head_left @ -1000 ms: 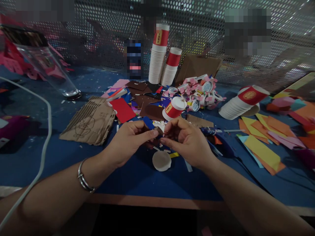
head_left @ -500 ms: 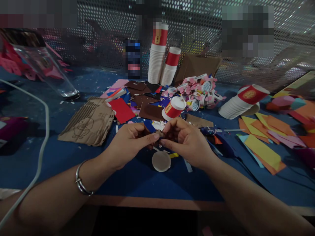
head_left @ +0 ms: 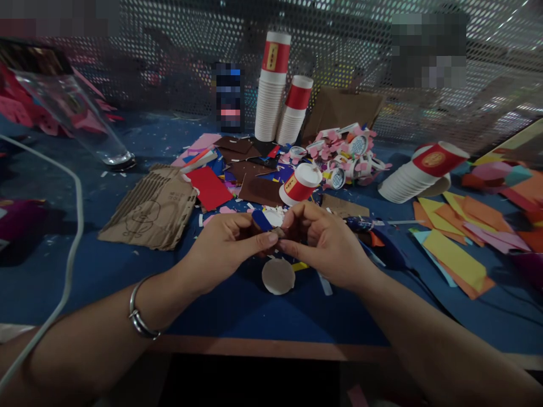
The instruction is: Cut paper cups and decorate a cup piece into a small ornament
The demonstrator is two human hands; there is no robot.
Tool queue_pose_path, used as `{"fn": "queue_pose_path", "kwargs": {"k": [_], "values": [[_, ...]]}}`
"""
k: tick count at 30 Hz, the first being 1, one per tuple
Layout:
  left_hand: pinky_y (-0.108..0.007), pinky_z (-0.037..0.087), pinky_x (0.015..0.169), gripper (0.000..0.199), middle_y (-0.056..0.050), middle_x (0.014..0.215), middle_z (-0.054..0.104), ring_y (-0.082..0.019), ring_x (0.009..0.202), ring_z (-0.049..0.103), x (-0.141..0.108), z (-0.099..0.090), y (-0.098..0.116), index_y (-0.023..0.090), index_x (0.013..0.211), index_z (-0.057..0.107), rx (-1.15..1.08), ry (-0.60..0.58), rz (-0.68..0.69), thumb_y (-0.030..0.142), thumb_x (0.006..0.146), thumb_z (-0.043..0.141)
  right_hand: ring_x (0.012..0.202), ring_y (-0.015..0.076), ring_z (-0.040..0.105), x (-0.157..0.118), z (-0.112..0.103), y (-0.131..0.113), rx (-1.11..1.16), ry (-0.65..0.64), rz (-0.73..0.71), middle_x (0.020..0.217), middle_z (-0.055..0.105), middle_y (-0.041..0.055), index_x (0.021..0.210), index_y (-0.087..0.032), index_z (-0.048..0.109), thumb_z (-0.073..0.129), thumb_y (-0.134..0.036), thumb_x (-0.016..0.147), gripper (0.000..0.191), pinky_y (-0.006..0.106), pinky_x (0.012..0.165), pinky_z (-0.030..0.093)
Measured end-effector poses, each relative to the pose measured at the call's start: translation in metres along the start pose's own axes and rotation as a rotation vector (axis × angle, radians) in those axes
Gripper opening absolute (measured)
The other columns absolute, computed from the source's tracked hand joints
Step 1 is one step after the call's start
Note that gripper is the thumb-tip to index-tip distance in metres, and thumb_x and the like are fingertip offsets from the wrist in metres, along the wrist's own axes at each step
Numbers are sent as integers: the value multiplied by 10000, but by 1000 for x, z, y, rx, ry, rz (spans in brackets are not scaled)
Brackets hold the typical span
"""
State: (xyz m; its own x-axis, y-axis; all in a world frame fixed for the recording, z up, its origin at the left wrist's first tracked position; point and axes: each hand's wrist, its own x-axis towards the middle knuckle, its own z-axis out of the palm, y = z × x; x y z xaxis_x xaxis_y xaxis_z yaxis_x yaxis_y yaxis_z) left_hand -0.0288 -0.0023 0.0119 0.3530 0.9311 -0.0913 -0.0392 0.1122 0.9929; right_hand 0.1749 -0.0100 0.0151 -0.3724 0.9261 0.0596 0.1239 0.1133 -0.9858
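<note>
Both hands meet over the front middle of the table. Thumb and fingers of my left hand [head_left: 231, 240] are closed on a small blue piece [head_left: 262, 221], which looks like paper with a rounded end. My right hand [head_left: 320, 240] pinches at the same spot, where a small brownish bit [head_left: 278, 230] shows between the fingertips; its kind I cannot make out. Just below the hands a round cardboard disc [head_left: 278, 276] lies flat on the table. Behind them a red-and-white paper cup [head_left: 300, 184] rests upside down, tilted.
Two stacks of paper cups [head_left: 270, 104] stand at the back, and another stack [head_left: 407, 181] leans over at right. A drawn-on cardboard piece [head_left: 148, 212], a glass bottle [head_left: 85, 118] and a white cable [head_left: 76, 237] are at left. Coloured paper [head_left: 453, 254] and a glue gun [head_left: 390, 249] lie right.
The blue piece has shifted slightly right and down between my fingers. Both hands stay almost in place, and the view has tipped a little.
</note>
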Motion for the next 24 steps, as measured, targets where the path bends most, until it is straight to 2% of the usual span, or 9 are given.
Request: {"fn": "queue_pose_path", "kwargs": {"k": [10,13,19,24], "values": [[-260,557,695,257,-34,764,770,-151,714,685,2,-3,4,154,808,794,-64,-53,-25,298,680,964,739,120,579,2,-5,0,17,13,-4,868,590,-25,966,-205,577,845,-222,785,324,282,671,492],[-269,545,679,242,-31,761,754,-149,698,662,3,-2,5,158,802,789,-77,-64,0,289,686,956,771,124,599,3,-6,0,17,10,-24,906,609,-14,989,-206,590,846,-238,799,321,281,695,517],[-261,519,671,173,-20,753,738,-139,691,642,5,-5,4,170,809,792,-40,3,78,274,734,908,823,143,643,2,-7,-1,2,-5,-45,947,634,10,1061,-212,586,805,-258,848,308,303,742,562],[-254,508,675,201,-11,780,736,-131,704,626,3,-5,4,170,836,780,-35,-8,61,254,713,915,806,139,651,0,-6,-3,-5,-21,-53,922,643,12,1063,-202,585,768,-226,870,267,297,724,564]]}}
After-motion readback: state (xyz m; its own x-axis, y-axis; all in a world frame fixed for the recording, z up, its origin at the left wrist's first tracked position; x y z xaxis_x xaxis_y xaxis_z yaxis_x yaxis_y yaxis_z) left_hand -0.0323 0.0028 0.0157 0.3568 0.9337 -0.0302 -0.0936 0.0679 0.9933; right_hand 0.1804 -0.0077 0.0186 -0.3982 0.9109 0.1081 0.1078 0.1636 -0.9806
